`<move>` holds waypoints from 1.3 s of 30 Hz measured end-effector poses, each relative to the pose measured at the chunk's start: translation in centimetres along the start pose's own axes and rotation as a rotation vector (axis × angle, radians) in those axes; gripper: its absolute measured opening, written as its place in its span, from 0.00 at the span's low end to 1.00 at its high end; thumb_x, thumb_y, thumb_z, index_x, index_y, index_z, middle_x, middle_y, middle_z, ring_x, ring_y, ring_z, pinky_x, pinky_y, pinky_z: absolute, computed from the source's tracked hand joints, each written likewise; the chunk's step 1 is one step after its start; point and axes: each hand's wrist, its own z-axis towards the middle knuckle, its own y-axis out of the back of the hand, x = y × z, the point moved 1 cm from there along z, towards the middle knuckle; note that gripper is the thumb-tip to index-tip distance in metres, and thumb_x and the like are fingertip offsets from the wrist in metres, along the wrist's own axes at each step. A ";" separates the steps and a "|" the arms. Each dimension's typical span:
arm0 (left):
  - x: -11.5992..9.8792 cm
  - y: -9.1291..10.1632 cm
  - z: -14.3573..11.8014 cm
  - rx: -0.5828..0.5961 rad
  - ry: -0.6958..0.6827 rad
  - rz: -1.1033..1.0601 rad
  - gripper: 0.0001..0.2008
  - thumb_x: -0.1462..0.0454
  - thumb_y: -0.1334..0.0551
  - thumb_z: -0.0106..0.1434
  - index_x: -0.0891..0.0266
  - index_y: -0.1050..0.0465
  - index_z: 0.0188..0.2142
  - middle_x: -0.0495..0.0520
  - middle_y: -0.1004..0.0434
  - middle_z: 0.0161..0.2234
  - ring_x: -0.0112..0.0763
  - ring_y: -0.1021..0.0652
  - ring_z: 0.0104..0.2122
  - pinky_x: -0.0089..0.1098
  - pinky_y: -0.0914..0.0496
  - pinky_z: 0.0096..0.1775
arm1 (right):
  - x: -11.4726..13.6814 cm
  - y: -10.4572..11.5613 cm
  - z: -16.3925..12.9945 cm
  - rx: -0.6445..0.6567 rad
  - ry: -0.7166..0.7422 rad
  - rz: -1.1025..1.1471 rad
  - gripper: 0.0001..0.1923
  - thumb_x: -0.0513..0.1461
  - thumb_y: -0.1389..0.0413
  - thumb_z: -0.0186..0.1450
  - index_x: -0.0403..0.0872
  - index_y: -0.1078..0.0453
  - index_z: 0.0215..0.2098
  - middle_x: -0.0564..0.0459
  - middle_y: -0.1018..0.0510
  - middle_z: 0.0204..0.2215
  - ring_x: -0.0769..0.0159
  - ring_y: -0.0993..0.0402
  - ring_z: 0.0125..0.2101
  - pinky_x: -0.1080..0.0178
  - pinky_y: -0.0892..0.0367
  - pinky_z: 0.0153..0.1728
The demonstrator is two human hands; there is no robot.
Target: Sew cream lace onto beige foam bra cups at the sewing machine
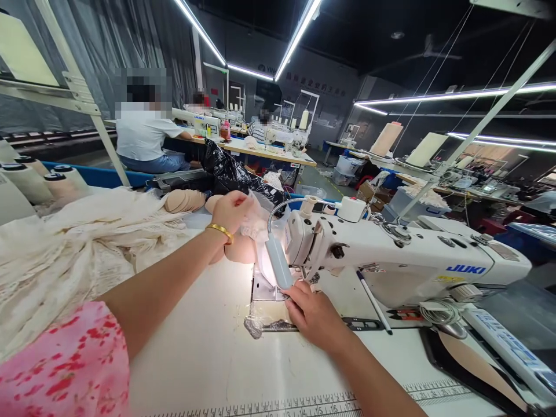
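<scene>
Raised behind the needle area, my left hand (234, 211) pinches a piece of sheer white lace fabric (255, 227). Beige molded cups (241, 250) lie under and beside that fabric. My right hand (313, 313) is low in front of the white sewing machine (369, 246), fingers curled together by the needle plate (264, 291). What its fingertips hold, if anything, I cannot make out. A grey lamp (278, 260) on a bendy neck lights the sewing spot and covers part of the needle and the fabric.
Cream lace fabric (87, 231) is heaped at the left, with stacked beige cups (185, 201) behind. A white pen (374, 302), red-handled snips (406, 314) and a dark tray (469, 370) lie right. A printed ruler (304, 402) runs along the front. Ahead, a person (147, 133) sits working.
</scene>
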 end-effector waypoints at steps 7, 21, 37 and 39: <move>-2.4 6.0 -9.5 0.009 -0.506 0.116 0.06 0.65 0.43 0.71 0.57 0.29 0.36 0.49 0.21 0.45 0.38 0.22 0.46 0.42 0.28 0.52 | -0.2 -0.3 0.0 0.040 -0.031 -0.001 0.10 0.33 0.50 0.73 0.52 0.29 0.47 0.52 0.24 0.35 0.62 0.34 0.26 0.61 0.39 0.28; -4.3 -0.9 -16.6 0.636 -0.711 0.377 0.13 0.77 0.40 0.59 0.63 0.28 0.42 0.57 0.22 0.40 0.43 0.23 0.37 0.40 0.25 0.41 | -0.5 -0.1 0.0 0.025 -0.042 0.022 0.12 0.33 0.48 0.73 0.52 0.26 0.49 0.53 0.25 0.34 0.62 0.33 0.29 0.63 0.41 0.30; -5.3 -2.3 -16.5 0.642 -0.602 0.392 0.15 0.74 0.35 0.58 0.62 0.28 0.45 0.59 0.23 0.41 0.46 0.23 0.41 0.42 0.27 0.45 | -0.5 -0.2 0.0 0.011 -0.040 0.025 0.13 0.32 0.48 0.73 0.51 0.26 0.50 0.52 0.23 0.37 0.61 0.30 0.30 0.62 0.38 0.31; -5.6 -2.3 -16.3 0.666 -0.588 0.405 0.14 0.74 0.34 0.58 0.63 0.27 0.44 0.60 0.23 0.41 0.47 0.22 0.42 0.43 0.27 0.46 | -0.6 -0.3 0.0 0.001 -0.028 0.011 0.13 0.33 0.48 0.73 0.51 0.26 0.50 0.51 0.22 0.37 0.61 0.29 0.31 0.61 0.38 0.30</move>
